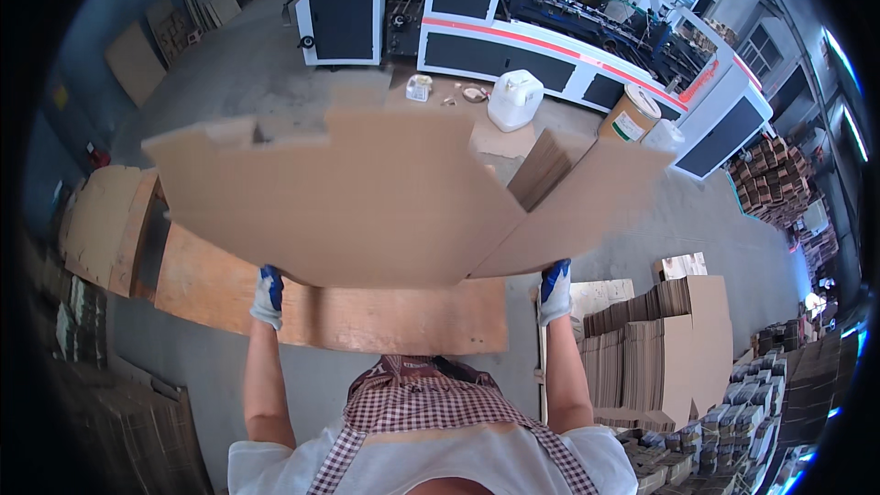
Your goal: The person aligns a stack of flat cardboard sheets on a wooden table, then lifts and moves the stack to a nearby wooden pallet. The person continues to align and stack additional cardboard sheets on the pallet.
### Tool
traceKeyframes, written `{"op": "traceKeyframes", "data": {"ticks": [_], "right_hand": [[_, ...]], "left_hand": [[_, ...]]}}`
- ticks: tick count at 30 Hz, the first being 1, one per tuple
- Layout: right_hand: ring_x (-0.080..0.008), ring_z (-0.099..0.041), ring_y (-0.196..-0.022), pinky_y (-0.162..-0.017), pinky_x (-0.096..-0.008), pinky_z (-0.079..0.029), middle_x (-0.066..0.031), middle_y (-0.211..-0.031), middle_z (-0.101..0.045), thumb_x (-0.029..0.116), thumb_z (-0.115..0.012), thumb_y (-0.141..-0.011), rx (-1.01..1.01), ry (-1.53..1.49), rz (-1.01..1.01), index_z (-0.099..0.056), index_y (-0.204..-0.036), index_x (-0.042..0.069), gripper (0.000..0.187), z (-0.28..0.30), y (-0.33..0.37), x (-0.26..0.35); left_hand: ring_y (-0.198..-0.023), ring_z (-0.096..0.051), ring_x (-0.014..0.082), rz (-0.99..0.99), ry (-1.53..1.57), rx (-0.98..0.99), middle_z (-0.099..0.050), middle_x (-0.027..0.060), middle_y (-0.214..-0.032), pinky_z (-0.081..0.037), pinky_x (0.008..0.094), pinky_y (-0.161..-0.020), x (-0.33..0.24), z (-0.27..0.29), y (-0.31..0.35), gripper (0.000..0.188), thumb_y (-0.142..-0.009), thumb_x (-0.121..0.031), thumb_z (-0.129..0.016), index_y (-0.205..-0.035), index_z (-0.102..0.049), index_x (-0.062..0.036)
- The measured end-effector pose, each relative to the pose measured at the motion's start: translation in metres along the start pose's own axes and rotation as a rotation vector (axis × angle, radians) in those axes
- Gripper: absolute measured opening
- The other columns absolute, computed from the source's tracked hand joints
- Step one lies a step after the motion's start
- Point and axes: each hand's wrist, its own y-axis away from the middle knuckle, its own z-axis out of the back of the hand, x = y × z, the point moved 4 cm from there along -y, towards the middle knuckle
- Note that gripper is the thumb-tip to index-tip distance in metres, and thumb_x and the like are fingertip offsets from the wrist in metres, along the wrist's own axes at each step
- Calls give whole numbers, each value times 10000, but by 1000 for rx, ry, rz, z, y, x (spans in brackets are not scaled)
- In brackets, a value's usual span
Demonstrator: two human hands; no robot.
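A large flat sheet of brown cardboard (357, 192) with cut-out flaps is held up in front of me, its far edges smeared by motion. My left hand (268, 295), in a white and blue work glove, grips the near edge toward the left. Farther right on that same edge, my right hand (555, 292) is closed in a matching glove. The fingertips are partly hidden by the sheet. Beneath it lies a wooden board tabletop (412, 323). Through a notch in the sheet, a brown stack (543, 170) shows beyond, its kind hard to make out.
A stack of cut cardboard (655, 353) stands on my right. Ahead is a white and dark machine (513, 50). A white jug (515, 101) and a brown drum (631, 114) stand before it. Bundled cardboard (775, 181) is piled far right; another pallet-like stack (105, 229) sits left.
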Motion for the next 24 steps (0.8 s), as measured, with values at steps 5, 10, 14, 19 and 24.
{"op": "traceKeyframes", "data": {"ticks": [5,10,14,19,24], "right_hand": [[-192,-547,-1263,-1106,-342,-432,-87,-1350,-579,307,-411,-1140,-10,-148,-19,-517,-1406,65,375,-4,6,-5],[-69,-491,-784,-678,-224,-447,61,-967,-530,258,-535,-1092,151,-24,-216,-453,-1501,82,453,43,-11,-6],[-64,-415,-672,-584,-221,-355,58,-910,-508,267,-577,-1061,112,-223,-158,-405,-1555,122,543,10,-1,16],[-118,-461,-953,-824,-277,-366,6,-1127,-528,401,-492,-1105,52,-326,-261,-460,-1514,76,523,28,-5,3],[-143,-572,-1035,-964,-311,-470,0,-1139,-631,445,-392,-1138,-70,-74,-196,-592,-1269,85,432,-15,-7,-21]], "left_hand": [[-570,-333,51,-21,40,-71,-423,-81,-741,-296,243,-495,8,-23,15,284,-1138,-310,-405,-1085,-580,-92],[-740,-445,97,-25,72,26,-514,-26,-891,-421,273,-663,25,-18,-7,329,-1138,-312,-420,-1171,-600,-39],[-1175,-557,201,3,-121,180,-600,89,-1292,-456,350,-1032,15,-14,0,360,-1096,-251,-522,-1339,-558,13],[-1296,-535,208,-6,-178,314,-588,103,-1413,-424,365,-1124,2,-12,-1,415,-1058,-177,-592,-1430,-510,-13],[-1237,-546,208,333,-1,30,-592,110,-1376,-446,369,-1070,54,13,-21,412,-1101,-238,-517,-1437,-504,-1]]}}
